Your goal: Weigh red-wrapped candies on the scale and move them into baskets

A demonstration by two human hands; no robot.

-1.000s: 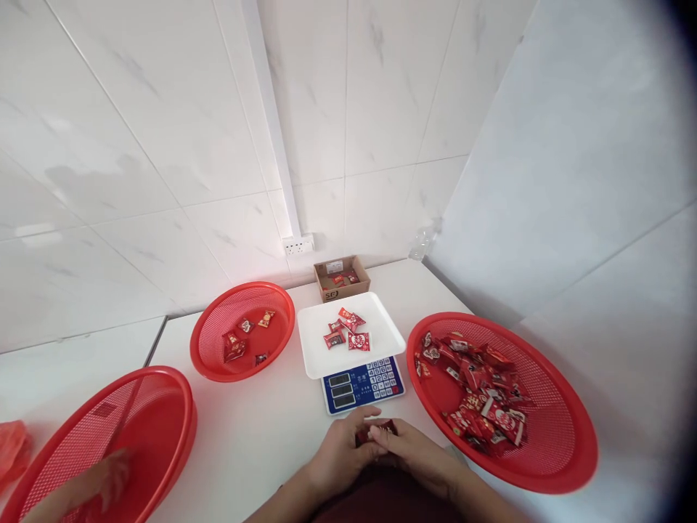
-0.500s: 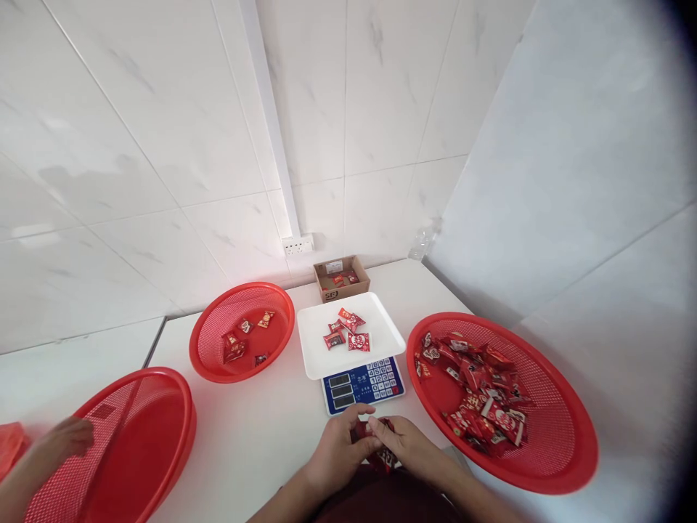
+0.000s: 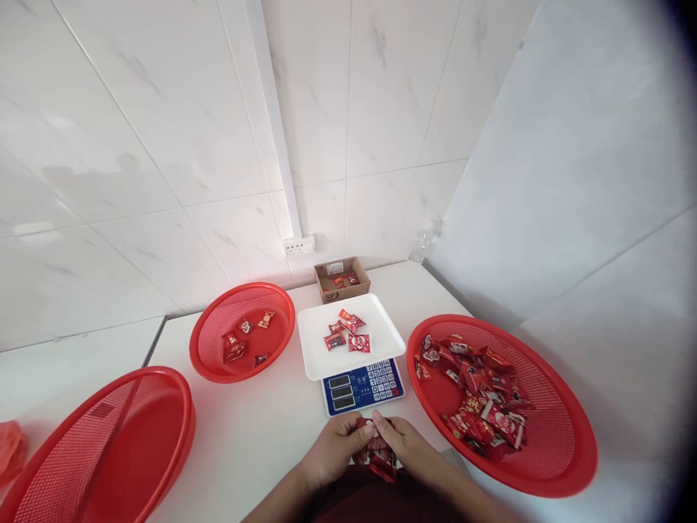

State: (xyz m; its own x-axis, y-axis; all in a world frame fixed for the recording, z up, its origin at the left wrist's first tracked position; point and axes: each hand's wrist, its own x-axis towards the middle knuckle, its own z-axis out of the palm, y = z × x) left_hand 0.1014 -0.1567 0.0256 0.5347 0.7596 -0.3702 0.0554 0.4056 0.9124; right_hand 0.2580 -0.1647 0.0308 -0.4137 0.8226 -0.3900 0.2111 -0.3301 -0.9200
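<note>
Just in front of the scale [image 3: 362, 388], on your side of it, your left hand [image 3: 332, 449] and right hand [image 3: 407, 444] both have their fingers closed around a small bunch of red packets [image 3: 382, 467]. Two-handed pinching probably keeps the loose, slick wrappers from slipping out. To the scale's left and nearer you sits a big red basket [image 3: 147, 439] with no packets visible inside, a scrap of red plastic [image 3: 11, 449] beyond its outer side. Close on the scale's right, the fullest basket [image 3: 584, 465] holds a heap of packets, within easy reach of your right hand; its raised rim is the main thing your right arm would need to clear. On top of the scale, the white tray [image 3: 321, 359] bears a few packets [image 3: 359, 343] grouped near its middle, likely so they rest steadily. Left of the tray, a smaller basket [image 3: 279, 335] has several scattered packets. Behind the scale stands a cardboard box [image 3: 348, 293] with more packets, so the tray partly blocks a straight reach, and beyond is a wall socket [image 3: 299, 247].
</note>
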